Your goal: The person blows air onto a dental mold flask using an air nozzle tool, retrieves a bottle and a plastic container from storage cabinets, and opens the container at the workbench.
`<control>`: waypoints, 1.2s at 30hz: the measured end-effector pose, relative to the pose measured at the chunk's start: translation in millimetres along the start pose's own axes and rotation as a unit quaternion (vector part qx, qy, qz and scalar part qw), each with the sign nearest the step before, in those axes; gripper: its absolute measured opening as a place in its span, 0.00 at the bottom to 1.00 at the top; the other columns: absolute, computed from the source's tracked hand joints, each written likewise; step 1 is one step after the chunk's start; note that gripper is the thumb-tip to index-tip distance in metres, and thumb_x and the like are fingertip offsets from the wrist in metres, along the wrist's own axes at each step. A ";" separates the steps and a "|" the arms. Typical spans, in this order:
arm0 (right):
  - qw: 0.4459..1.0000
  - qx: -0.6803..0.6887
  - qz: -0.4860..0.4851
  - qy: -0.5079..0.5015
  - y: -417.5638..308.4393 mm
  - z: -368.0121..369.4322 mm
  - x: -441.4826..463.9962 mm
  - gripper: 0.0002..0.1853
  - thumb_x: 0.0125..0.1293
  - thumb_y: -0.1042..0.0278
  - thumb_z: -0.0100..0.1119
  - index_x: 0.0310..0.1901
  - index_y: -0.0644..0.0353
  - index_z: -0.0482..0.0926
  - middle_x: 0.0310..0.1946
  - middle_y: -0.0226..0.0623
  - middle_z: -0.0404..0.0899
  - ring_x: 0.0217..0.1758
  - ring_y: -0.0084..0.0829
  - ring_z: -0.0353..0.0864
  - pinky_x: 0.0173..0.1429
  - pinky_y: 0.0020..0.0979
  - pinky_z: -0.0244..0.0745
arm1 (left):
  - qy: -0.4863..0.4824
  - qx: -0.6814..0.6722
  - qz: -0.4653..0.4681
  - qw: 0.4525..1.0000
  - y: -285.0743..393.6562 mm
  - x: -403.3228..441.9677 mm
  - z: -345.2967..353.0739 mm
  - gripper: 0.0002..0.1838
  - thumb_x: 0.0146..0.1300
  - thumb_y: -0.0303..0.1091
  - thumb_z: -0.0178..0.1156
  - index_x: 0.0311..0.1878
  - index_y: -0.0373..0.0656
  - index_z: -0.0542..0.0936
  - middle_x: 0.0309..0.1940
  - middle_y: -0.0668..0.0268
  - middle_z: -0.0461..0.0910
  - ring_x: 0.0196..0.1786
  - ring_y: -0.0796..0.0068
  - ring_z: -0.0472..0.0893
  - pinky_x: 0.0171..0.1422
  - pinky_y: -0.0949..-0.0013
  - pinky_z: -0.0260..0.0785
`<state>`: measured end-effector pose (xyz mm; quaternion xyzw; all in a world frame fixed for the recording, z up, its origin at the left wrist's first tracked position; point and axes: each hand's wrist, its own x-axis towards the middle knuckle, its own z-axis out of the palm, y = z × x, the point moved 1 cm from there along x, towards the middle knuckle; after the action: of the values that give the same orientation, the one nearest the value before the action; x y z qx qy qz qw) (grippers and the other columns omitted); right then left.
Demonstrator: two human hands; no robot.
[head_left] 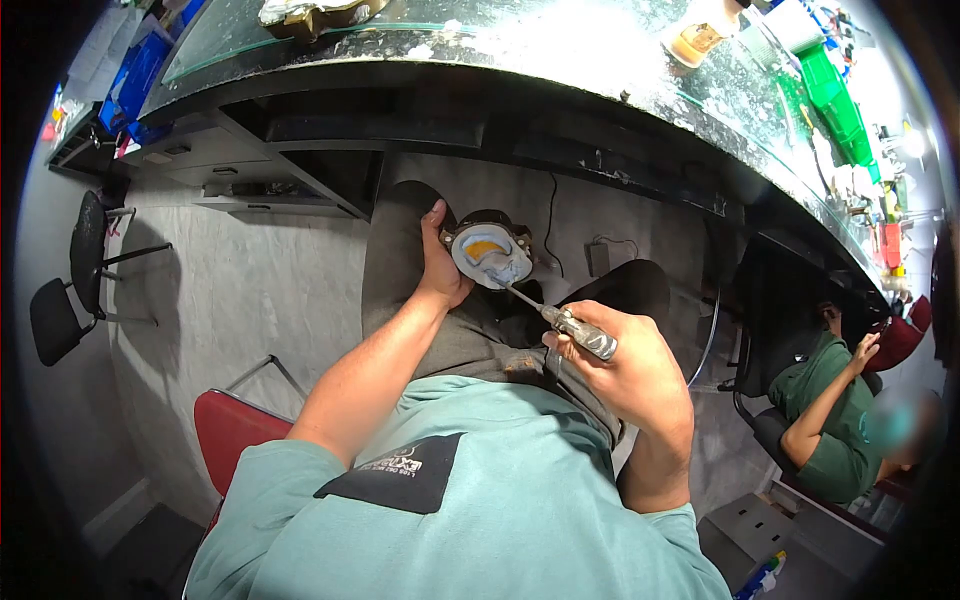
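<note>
My left hand (438, 262) holds a rounded metal-edged piece with a white and pale blue filling (510, 268) over my lap. An orange-yellow patch (482, 248) shows inside its hollow. My right hand (625, 365) is closed round the handle of a hand tool (583, 331). The thin shaft of the tool points up and left, and its tip is at the lower edge of the pale filling. My left thumb points upward beside the piece, while the other fingers are partly hidden under it.
A glass-topped workbench (420, 50) with white residue spans the top, carrying a jar of amber liquid (694, 42) and a green bin (836, 100). A person in a green shirt (835, 420) sits at right. A red chair (232, 432) and black chair (88, 240) stand left.
</note>
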<state>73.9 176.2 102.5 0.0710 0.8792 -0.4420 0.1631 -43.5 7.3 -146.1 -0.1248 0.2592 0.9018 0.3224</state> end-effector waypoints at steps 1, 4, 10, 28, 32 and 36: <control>1.000 0.007 0.003 0.002 0.7 0.4 0.1 0.09 0.70 0.68 0.68 0.48 0.63 0.84 0.34 0.43 0.89 0.36 0.37 0.92 0.38 0.34 0.82 | -0.011 0.000 -0.004 1.000 2.3 -3.0 4.9 0.49 0.68 0.78 0.42 0.52 0.35 0.85 0.51 0.48 0.87 0.57 0.50 0.85 0.68 0.50 0.74; 1.000 0.021 -0.004 0.017 0.3 2.5 0.2 0.09 0.69 0.69 0.68 0.47 0.62 0.84 0.34 0.43 0.89 0.36 0.37 0.92 0.38 0.34 0.81 | -0.029 -0.003 -0.012 1.000 4.3 -5.1 6.0 0.48 0.68 0.78 0.41 0.53 0.36 0.85 0.49 0.53 0.88 0.55 0.57 0.86 0.67 0.56 0.75; 1.000 -0.018 -0.006 0.015 -3.5 5.7 3.3 0.09 0.68 0.69 0.70 0.46 0.62 0.84 0.33 0.44 0.88 0.35 0.41 0.90 0.39 0.36 0.81 | -0.004 0.008 -0.003 1.000 1.4 -0.8 4.0 0.49 0.67 0.79 0.41 0.53 0.35 0.85 0.53 0.44 0.86 0.59 0.44 0.84 0.69 0.45 0.73; 0.996 -0.004 -0.006 0.085 -1.3 2.8 2.1 0.11 0.68 0.70 0.69 0.49 0.63 0.83 0.39 0.46 0.89 0.42 0.43 0.92 0.43 0.37 0.83 | -0.026 -0.021 -0.020 0.999 13.0 -10.6 22.6 0.48 0.70 0.78 0.36 0.64 0.40 0.79 0.62 0.47 0.81 0.64 0.46 0.82 0.65 0.40 0.76; 0.995 0.029 -0.001 0.094 -4.1 -0.7 1.2 0.11 0.69 0.73 0.68 0.50 0.64 0.83 0.40 0.44 0.90 0.44 0.38 0.93 0.45 0.33 0.84 | -0.068 -0.033 -0.059 0.995 15.2 -8.6 20.5 0.48 0.69 0.78 0.36 0.66 0.44 0.78 0.63 0.46 0.81 0.63 0.44 0.82 0.51 0.34 0.82; 0.995 0.007 -0.003 0.103 0.9 -4.5 1.1 0.10 0.69 0.73 0.68 0.50 0.64 0.83 0.40 0.44 0.90 0.43 0.38 0.93 0.45 0.32 0.84 | -0.100 -0.032 -0.052 0.993 16.4 -10.3 24.9 0.49 0.68 0.80 0.36 0.66 0.44 0.78 0.63 0.44 0.80 0.62 0.40 0.83 0.48 0.36 0.83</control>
<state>72.1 180.2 103.9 0.1148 0.8885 -0.4387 0.0700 -47.7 4.8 -114.9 -0.0573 0.1902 0.8997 0.3887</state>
